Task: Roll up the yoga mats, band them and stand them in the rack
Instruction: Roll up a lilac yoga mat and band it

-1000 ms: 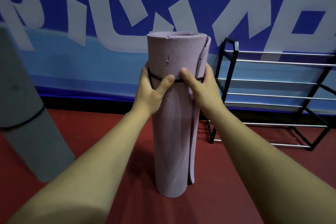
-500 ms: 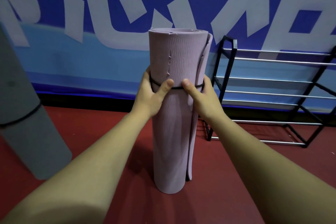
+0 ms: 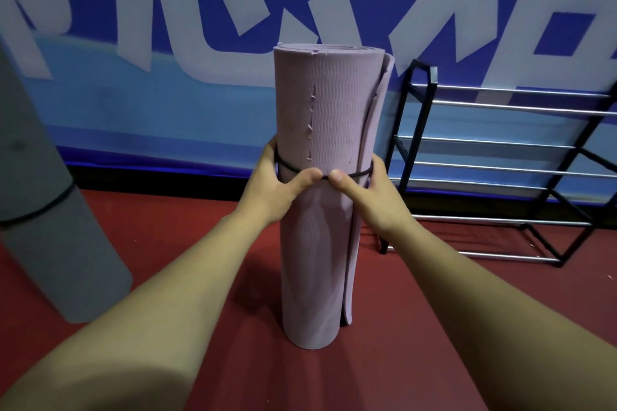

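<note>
A rolled lilac yoga mat (image 3: 334,110) stands upright on the red floor in the middle of the view. A thin black band (image 3: 354,173) circles it near mid-height. My left hand (image 3: 277,187) grips the roll from the left and my right hand (image 3: 367,190) from the right. Both thumbs press on the band at the front, almost touching. The mat's loose outer edge hangs along its right side. A black rack (image 3: 500,143) with silver bars stands to the right, against the wall.
A rolled grey mat (image 3: 50,210) with a black band leans at the far left. A blue and white banner wall (image 3: 167,93) runs behind everything. Red floor (image 3: 417,327) spreads around the lilac mat.
Both hands have slid the black band down the lilac roll, from near the upper third to about mid-height. The mat stays upright.
</note>
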Available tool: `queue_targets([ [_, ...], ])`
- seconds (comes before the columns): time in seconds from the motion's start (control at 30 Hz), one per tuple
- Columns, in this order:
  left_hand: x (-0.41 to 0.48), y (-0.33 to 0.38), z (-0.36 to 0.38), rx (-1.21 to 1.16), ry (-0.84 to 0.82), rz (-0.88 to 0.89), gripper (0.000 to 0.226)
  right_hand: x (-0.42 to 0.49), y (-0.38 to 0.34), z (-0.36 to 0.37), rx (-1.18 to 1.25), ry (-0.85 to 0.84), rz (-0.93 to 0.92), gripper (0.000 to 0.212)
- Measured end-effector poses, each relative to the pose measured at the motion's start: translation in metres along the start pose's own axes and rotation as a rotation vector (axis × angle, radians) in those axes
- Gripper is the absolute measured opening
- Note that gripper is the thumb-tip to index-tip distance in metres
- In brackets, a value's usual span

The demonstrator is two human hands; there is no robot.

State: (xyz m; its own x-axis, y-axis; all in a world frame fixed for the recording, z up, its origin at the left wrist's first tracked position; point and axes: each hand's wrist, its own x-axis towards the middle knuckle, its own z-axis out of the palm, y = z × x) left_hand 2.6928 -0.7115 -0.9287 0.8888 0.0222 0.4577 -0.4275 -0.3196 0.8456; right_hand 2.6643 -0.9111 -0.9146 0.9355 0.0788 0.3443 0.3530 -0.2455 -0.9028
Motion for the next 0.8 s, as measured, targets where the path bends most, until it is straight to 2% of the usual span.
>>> queue_targets([
  [0.07,-0.003,-0.004,-0.003,0.051,-0.034,-0.005,0.118,-0.003,0.008,0.0,-0.016,-0.031,0.025,0.054],
  [0.1,-0.002,-0.002,-0.005,0.052,-0.032,0.01,0.12,-0.002,0.009,-0.001,-0.028,-0.043,0.01,0.062],
  [0.2,0.005,0.01,-0.006,-0.029,0.037,0.054,0.131,0.005,0.002,0.001,-0.01,-0.012,-0.016,0.111],
  [0.23,0.006,0.014,-0.005,-0.031,0.06,0.057,0.134,0.008,-0.001,0.001,-0.017,0.004,-0.03,0.108],
  [0.3,0.004,0.016,-0.002,-0.015,0.062,0.048,0.135,0.006,-0.007,0.001,-0.036,0.027,-0.051,0.079],
  [0.43,-0.009,-0.006,0.005,0.024,-0.004,-0.019,0.122,-0.003,0.013,-0.002,-0.04,-0.031,0.013,0.044],
  [0.47,-0.012,-0.012,0.005,0.043,-0.024,-0.042,0.122,-0.006,0.02,-0.003,-0.048,-0.062,0.037,0.046],
  [0.53,-0.016,-0.018,0.002,0.08,-0.045,-0.046,0.13,-0.009,0.03,-0.004,-0.096,-0.097,0.057,0.074],
  [0.57,-0.016,-0.018,0.001,0.096,-0.04,-0.039,0.138,-0.01,0.029,-0.005,-0.09,-0.099,0.048,0.08],
  [0.63,-0.011,-0.012,-0.002,0.072,-0.005,-0.021,0.145,-0.007,0.019,-0.004,-0.03,-0.078,0.022,0.075],
  [0.73,-0.006,0.0,0.001,0.015,0.017,0.005,0.127,0.0,0.003,-0.001,-0.005,-0.028,-0.027,0.075],
  [0.8,-0.009,-0.001,0.003,0.028,-0.011,0.009,0.119,0.001,0.008,0.0,-0.022,-0.017,-0.028,0.067],
])
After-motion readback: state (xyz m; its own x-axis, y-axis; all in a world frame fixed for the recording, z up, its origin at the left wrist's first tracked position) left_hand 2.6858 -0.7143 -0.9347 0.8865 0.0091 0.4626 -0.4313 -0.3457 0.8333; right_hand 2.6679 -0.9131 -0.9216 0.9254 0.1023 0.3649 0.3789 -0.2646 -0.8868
